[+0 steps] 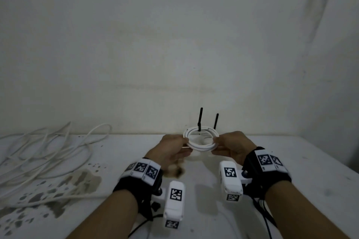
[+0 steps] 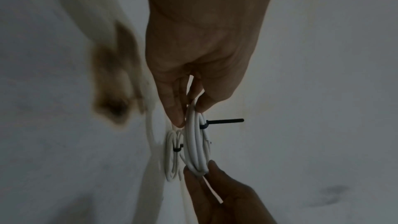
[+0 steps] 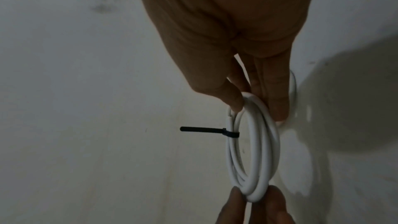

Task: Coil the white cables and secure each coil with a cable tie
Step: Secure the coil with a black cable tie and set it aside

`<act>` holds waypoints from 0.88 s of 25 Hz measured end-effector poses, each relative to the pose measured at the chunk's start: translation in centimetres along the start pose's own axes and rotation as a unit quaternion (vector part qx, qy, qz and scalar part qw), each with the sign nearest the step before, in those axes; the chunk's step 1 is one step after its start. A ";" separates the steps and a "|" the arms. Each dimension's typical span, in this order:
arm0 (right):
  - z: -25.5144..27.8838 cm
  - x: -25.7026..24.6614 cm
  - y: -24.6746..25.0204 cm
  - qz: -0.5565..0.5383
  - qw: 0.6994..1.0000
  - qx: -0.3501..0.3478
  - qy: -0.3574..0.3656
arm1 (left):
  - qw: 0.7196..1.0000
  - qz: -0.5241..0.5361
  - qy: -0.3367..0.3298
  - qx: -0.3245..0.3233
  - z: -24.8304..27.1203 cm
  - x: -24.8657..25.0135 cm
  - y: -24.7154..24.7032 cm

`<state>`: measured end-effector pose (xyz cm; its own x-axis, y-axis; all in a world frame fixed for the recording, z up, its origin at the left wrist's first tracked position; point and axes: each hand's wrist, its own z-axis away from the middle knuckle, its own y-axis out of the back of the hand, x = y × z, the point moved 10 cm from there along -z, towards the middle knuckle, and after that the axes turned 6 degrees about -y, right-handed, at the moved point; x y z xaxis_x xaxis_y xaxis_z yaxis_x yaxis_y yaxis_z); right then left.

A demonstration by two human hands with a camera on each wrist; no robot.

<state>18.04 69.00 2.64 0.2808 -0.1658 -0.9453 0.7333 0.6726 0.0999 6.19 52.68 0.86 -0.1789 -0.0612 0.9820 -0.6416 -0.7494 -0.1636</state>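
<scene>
A white cable coil (image 1: pixel 200 148) is held up above the table between both hands. My left hand (image 1: pixel 186 141) pinches its left side, and my right hand (image 1: pixel 214 142) pinches its right side. A black cable tie (image 1: pixel 200 120) binds the far side of the coil, its tail standing up. In the left wrist view the left hand (image 2: pixel 190 110) grips the coil (image 2: pixel 197 144) near the tie (image 2: pixel 224 120). In the right wrist view the right hand (image 3: pixel 252 103) holds the coil (image 3: pixel 274 142), with the tie (image 3: pixel 204 129) sticking out left.
A second tied coil (image 2: pixel 172 156) lies on the table just behind; its tie tail (image 1: pixel 216 121) stands up. Loose white cables (image 1: pixel 48 153) sprawl over the table's left side. The white table (image 1: pixel 291 161) is stained, and a wall rises behind it.
</scene>
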 end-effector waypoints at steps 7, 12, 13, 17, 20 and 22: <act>-5.1 -4.5 5.2 0.014 0.990 0.107 0.086 | 0.997 -0.070 -0.018 0.029 -6.3 2.1 -4.5; -9.3 -2.3 5.8 0.118 0.987 0.100 0.039 | 0.982 -0.185 -0.007 0.041 -8.9 0.2 -4.6; -9.9 -1.4 6.0 0.127 0.987 0.099 0.024 | 0.980 -0.196 -0.003 0.044 -9.1 -0.3 -4.6; -10.7 0.4 6.8 0.182 0.974 0.138 0.013 | 0.957 -0.288 -0.011 0.027 -9.7 -1.0 -5.0; -10.6 0.5 6.8 0.184 0.974 0.135 0.010 | 0.931 -0.365 -0.020 0.004 -10.0 -0.6 -5.2; -10.4 0.4 6.7 0.198 0.972 0.129 0.006 | 0.917 -0.399 -0.027 -0.010 -10.0 -0.5 -5.4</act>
<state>16.57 80.94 -0.31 0.5675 0.0781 -0.8197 0.7003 0.4778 0.5304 2.28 63.39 0.33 0.3900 0.4682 0.7929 -0.5659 -0.5574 0.6075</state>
